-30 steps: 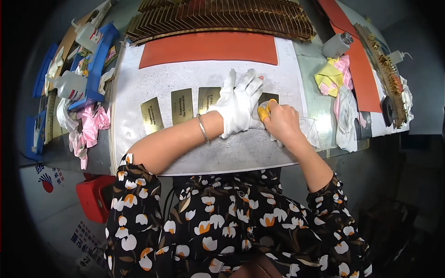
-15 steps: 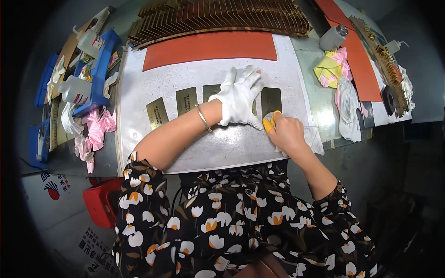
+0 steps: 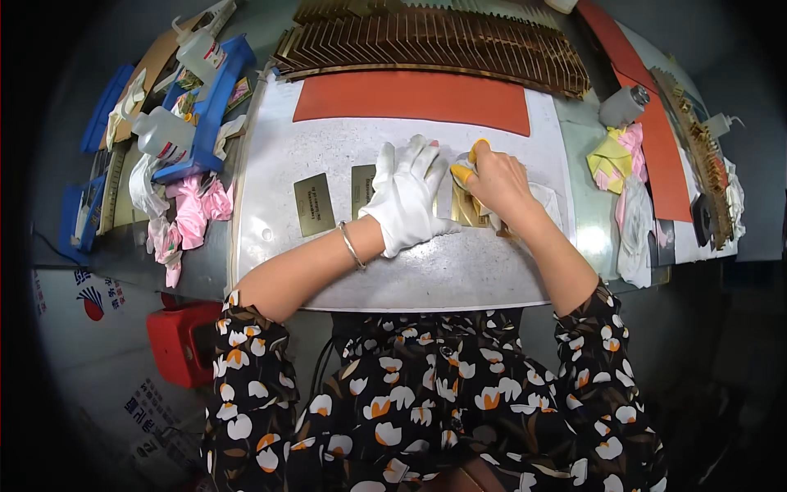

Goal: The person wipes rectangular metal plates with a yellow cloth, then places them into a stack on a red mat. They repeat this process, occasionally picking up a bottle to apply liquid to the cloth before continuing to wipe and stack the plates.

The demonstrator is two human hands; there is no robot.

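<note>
Rectangular, dark-lettered, gold-toned metal plates (image 3: 315, 205) lie in a row on a white sheet (image 3: 270, 176); the white-gloved left hand (image 3: 406, 197) splays over some. The yellow-finger-capped right hand (image 3: 498, 182), clasping white cloth (image 3: 548, 198), has moved up over one.

Workshop indicated, small-parts handwork kind. Bench (image 3: 578, 152) partly covered by white sheet (image 3: 410, 275) marked with grey smudges. Thin brown-gold pieces (image 3: 434, 53) ranked in close rows at back; more ranked at far right (image 3: 697, 143). Dark gold cards (image 3: 315, 207) laid out in front. White glove worn on left hand (image 3: 406, 201), yellow finger covers (image 3: 464, 174) on right hand (image 3: 498, 182). Spouted plastic bottles (image 3: 164, 138) grouped by blue tray (image 3: 206, 135). Crumpled pink cloths (image 3: 197, 211) heaped at side. Red stool (image 3: 176, 344) tucked below.
</note>
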